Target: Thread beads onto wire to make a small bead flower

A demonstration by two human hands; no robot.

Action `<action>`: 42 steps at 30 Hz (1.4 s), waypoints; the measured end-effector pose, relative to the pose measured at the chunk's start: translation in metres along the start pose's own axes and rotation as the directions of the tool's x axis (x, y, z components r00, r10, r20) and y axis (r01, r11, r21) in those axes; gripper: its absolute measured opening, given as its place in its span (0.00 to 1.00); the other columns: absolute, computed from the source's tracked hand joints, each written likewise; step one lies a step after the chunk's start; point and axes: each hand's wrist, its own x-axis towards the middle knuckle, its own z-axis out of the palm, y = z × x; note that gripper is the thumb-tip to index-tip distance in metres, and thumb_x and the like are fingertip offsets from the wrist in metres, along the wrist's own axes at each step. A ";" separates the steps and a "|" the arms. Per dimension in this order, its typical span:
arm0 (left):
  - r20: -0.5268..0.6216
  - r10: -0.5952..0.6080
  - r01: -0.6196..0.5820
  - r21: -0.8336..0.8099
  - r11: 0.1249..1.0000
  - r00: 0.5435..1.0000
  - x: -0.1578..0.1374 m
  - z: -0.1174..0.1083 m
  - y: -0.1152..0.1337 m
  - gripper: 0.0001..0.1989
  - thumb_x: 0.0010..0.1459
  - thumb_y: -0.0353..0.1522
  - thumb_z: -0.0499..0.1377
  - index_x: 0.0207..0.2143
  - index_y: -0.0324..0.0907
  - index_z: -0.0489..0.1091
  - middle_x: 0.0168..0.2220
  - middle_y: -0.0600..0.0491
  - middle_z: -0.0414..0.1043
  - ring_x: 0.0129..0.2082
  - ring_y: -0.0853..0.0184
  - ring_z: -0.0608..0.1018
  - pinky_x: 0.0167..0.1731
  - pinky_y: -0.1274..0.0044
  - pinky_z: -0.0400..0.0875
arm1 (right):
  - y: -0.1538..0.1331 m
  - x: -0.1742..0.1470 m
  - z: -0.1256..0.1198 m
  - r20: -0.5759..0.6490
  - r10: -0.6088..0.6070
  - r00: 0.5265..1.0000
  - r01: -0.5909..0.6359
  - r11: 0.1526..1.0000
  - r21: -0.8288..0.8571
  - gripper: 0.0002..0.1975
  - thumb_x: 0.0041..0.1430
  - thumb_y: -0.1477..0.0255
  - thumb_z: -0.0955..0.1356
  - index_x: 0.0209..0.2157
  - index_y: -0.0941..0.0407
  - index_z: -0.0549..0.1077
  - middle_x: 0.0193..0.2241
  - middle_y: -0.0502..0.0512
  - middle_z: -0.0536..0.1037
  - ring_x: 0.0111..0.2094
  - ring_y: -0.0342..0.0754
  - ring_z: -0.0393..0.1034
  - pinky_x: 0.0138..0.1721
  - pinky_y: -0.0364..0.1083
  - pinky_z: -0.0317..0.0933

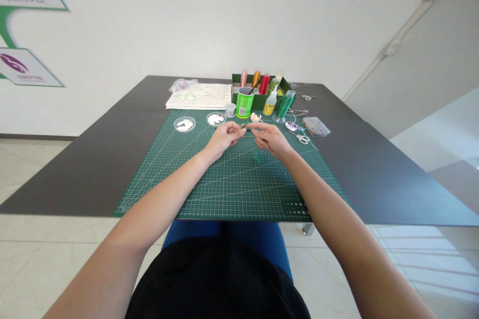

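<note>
Above the green cutting mat [209,179], my left hand [224,137] and my right hand [272,138] meet, fingertips almost touching. Both are closed in a pinch on a small, thin green piece [247,127]; its exact kind is too small to make out. Below the right hand, a bit of sheer green material [256,157] shows against the mat. Just beyond the fingers sits a small cream-and-orange flower-like piece [256,117]. A bright green can [245,103] with a brush in it stands behind the hands.
Two shallow dishes [184,124] with white contents lie left. At the back are white sheets [209,95], a box [235,82] of coloured rolls, a glue bottle [270,102] and a green mesh roll [286,104]. Scissors [302,138] and a clear case [316,126] lie right.
</note>
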 end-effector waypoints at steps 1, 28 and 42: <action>-0.003 0.005 -0.005 0.000 1.000 1.000 0.000 0.000 -0.001 0.19 0.48 0.38 0.72 0.26 0.39 0.65 0.20 0.60 0.63 0.17 0.79 0.61 0.18 0.82 0.51 | 0.000 0.000 0.000 0.002 0.001 1.000 -0.001 1.000 0.003 0.20 0.57 0.65 0.72 0.47 0.62 0.76 0.09 0.36 0.54 0.12 0.36 0.42 0.17 0.41 0.36; 0.016 0.008 -0.008 0.005 1.000 1.000 0.004 -0.003 -0.005 0.14 0.53 0.39 0.68 0.28 0.37 0.72 0.26 0.54 0.72 0.20 0.77 0.65 0.20 0.82 0.55 | 0.002 0.002 0.000 -0.029 -0.007 1.000 0.007 1.000 0.009 0.20 0.55 0.63 0.73 0.46 0.62 0.76 0.08 0.36 0.54 0.11 0.36 0.41 0.16 0.41 0.35; 0.036 0.058 -0.059 0.034 0.998 0.998 0.005 -0.006 -0.009 0.19 0.50 0.44 0.69 0.28 0.37 0.71 0.25 0.54 0.71 0.20 0.77 0.65 0.20 0.82 0.55 | 0.005 0.005 0.000 -0.027 -0.002 1.000 0.002 1.000 0.009 0.22 0.54 0.62 0.73 0.45 0.62 0.77 0.08 0.36 0.54 0.11 0.35 0.41 0.16 0.40 0.36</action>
